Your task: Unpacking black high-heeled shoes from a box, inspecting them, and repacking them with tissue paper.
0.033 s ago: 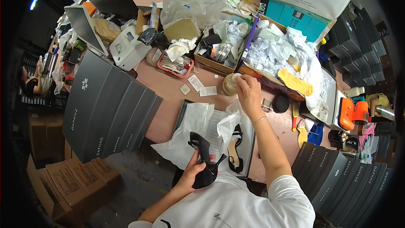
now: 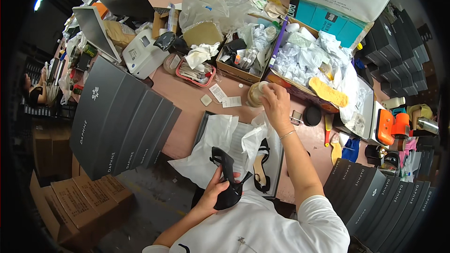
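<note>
My left hand (image 2: 212,196) is closed round a black high-heeled sandal (image 2: 226,171), held close to my body with its thin heel pointing right. A second black sandal (image 2: 260,166) with a pale insole lies in an open shoe box (image 2: 277,161) lined with white tissue paper (image 2: 213,136). Beyond the box, my right hand (image 2: 277,103) reaches across the table with its fingers closed on the pale top of a squat, yellowish bottle (image 2: 254,95). My right fingertips are partly hidden behind the hand.
Grey shoe boxes stand in a row at the left (image 2: 117,117) and another at the right (image 2: 375,197). Beyond the bottle is a carton of crumpled paper (image 2: 300,56). Two paper tags (image 2: 224,96), a round black tin (image 2: 311,115) and a red-handled brush (image 2: 327,131) lie on the pink table.
</note>
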A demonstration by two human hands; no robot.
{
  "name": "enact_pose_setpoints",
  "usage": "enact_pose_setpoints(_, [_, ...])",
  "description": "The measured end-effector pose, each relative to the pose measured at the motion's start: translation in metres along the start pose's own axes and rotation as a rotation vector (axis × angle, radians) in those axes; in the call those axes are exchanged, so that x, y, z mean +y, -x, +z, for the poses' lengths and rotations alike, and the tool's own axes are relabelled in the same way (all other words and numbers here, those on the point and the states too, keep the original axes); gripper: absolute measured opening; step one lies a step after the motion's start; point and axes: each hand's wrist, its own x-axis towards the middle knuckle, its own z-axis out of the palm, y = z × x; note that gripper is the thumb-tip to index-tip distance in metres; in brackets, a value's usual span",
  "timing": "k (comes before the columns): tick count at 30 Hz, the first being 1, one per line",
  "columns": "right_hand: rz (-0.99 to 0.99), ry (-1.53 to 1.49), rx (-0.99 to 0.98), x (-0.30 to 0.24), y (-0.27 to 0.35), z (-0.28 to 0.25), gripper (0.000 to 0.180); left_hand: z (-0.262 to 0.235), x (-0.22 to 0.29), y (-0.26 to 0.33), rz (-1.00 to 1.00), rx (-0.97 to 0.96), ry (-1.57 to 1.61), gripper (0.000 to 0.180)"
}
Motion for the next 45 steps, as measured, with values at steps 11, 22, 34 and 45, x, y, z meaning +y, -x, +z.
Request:
enact_pose_setpoints(11, [0.195, -0.251, 0.263, 0.030, 0.015, 0.002, 0.033, 0.005, -0.004, 0.016, 0.003, -0.050, -0.260, 0.083])
enact_pose_setpoints(22, [0.369, -0.307, 0.429, 0.038, 0.026, -0.014, 0.030, 0.007, 0.003, 0.017, 0.095, -0.100, -0.471, 0.077])
enact_pose_setpoints(34, [0.254, -0.286, -0.063, 0.001, 0.001, -0.025, 0.015, -0.007, -0.001, 0.039, 0.149, -0.063, -0.541, 0.070])
enact_pose_setpoints(45, [0.889, -1.203, -0.435, -0.182, 0.180, -0.193, 0.009, 0.005, -0.015, 0.031, -0.013, -0.150, -0.438, 0.065])
